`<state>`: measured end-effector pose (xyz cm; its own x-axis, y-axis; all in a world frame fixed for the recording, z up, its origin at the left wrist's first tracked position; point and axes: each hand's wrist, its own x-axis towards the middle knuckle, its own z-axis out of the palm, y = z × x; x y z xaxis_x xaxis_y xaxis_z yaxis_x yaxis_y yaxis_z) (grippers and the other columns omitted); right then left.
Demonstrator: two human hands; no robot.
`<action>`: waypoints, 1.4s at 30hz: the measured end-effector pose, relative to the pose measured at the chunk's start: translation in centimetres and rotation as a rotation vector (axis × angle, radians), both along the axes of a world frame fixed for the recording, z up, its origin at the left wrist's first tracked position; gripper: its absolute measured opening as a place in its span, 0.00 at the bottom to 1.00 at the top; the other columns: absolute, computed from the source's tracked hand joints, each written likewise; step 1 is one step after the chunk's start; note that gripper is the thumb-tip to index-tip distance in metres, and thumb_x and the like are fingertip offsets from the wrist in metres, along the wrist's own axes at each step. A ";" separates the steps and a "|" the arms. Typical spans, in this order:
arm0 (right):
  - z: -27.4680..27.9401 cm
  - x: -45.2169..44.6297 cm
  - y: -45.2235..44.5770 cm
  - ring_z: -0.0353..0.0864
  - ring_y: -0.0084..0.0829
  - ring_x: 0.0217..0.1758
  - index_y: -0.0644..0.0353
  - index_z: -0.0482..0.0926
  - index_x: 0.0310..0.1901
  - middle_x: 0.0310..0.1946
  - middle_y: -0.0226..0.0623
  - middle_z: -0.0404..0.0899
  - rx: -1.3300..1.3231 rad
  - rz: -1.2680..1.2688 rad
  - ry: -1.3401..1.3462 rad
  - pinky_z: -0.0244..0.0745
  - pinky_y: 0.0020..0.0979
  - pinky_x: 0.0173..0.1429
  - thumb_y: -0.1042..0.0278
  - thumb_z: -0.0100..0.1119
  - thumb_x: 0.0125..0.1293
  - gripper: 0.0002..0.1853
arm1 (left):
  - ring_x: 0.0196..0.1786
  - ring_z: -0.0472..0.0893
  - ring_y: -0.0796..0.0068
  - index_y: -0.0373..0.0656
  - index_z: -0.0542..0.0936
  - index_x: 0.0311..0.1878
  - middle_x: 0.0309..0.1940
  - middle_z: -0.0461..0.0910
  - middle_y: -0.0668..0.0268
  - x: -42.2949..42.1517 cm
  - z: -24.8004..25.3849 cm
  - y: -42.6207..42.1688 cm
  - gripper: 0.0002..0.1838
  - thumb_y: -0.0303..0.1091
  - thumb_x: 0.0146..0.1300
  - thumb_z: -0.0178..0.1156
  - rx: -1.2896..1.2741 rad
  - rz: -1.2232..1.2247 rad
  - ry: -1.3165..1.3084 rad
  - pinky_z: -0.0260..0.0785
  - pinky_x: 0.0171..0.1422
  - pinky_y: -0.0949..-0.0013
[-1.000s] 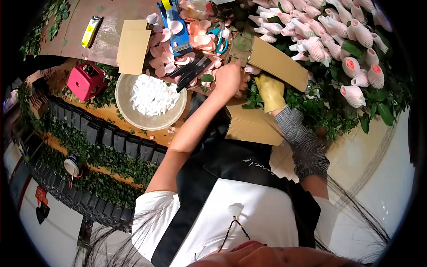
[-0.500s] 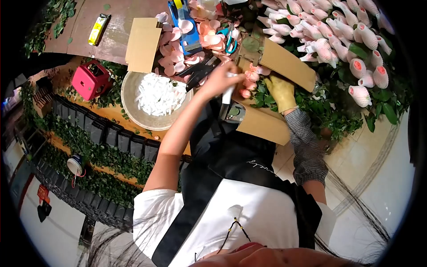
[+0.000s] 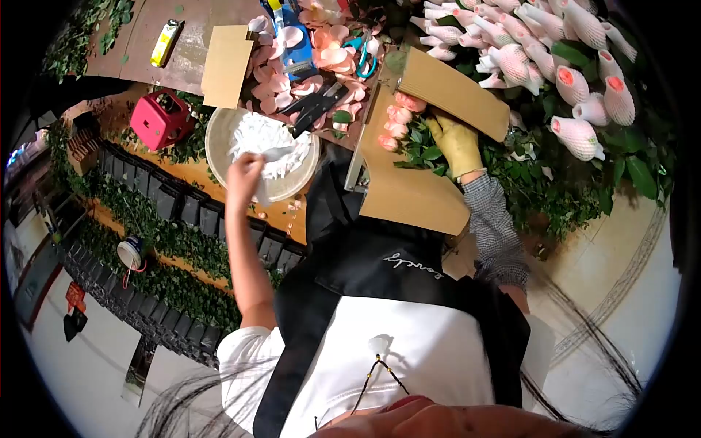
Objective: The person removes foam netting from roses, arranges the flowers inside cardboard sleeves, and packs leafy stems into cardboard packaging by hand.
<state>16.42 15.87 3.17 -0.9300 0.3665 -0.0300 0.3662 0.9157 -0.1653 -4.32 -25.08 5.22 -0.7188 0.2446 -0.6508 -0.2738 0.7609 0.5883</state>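
Observation:
My bare left hand (image 3: 247, 169) is over the round basin (image 3: 212, 157), its fingers pinched on a thin white sleeve (image 3: 276, 153) that is slightly blurred. Many similar white sleeves (image 3: 252, 131) fill the basin. My right hand (image 3: 454, 146), in a yellow glove, is closed around leafy rose stems (image 3: 422, 142); its fingertips are partly hidden among the leaves. Several pink roses (image 3: 396, 120) lie in a row left of the glove, heads together, between an upper cardboard flap (image 3: 456, 91) and a lower cardboard flap (image 3: 416, 201).
Roses in white foam nets (image 3: 573, 84) are piled at upper right over leafy stems. Loose petals (image 3: 332, 47), teal scissors (image 3: 363, 57), a black stapler-like tool (image 3: 318, 106) and another cardboard piece (image 3: 225, 66) lie on the table. A red stool (image 3: 157, 120) stands left.
My left hand has moved left and down from beside the roses to the basin. My gloved right hand stays at the rose stems, and the view has shifted slightly.

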 end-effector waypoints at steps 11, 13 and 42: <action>7.2 -3.0 -3.9 0.85 0.42 0.34 0.54 0.82 0.40 0.31 0.39 0.85 -0.078 0.074 -0.153 0.79 0.42 0.40 0.58 0.61 0.67 0.09 | 0.49 0.86 0.67 0.37 0.78 0.60 0.48 0.87 0.55 5.8 -0.6 10.7 0.20 0.37 0.70 0.63 0.441 -0.177 0.011 0.76 0.55 0.65; 6.1 -3.0 -4.0 0.84 0.42 0.29 0.53 0.79 0.34 0.26 0.37 0.84 -0.027 0.030 -0.089 0.78 0.42 0.35 0.55 0.60 0.67 0.11 | 0.43 0.85 0.72 0.35 0.80 0.58 0.41 0.87 0.58 5.5 0.4 16.1 0.17 0.34 0.71 0.61 0.410 -0.318 0.024 0.76 0.50 0.69; 12.3 1.2 -4.5 0.81 0.44 0.37 0.50 0.83 0.54 0.31 0.40 0.82 -0.388 -0.178 0.093 0.75 0.44 0.47 0.69 0.65 0.59 0.19 | 0.47 0.83 0.64 0.41 0.80 0.46 0.52 0.76 0.62 8.5 8.9 22.4 0.14 0.29 0.58 0.71 0.713 -0.451 0.311 0.78 0.50 0.65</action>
<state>17.61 11.40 15.42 -0.8583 0.4998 -0.1162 0.4805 0.7032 -0.5241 4.14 -2.70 14.12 -0.5752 0.8175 -0.0281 0.2129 0.1828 0.9598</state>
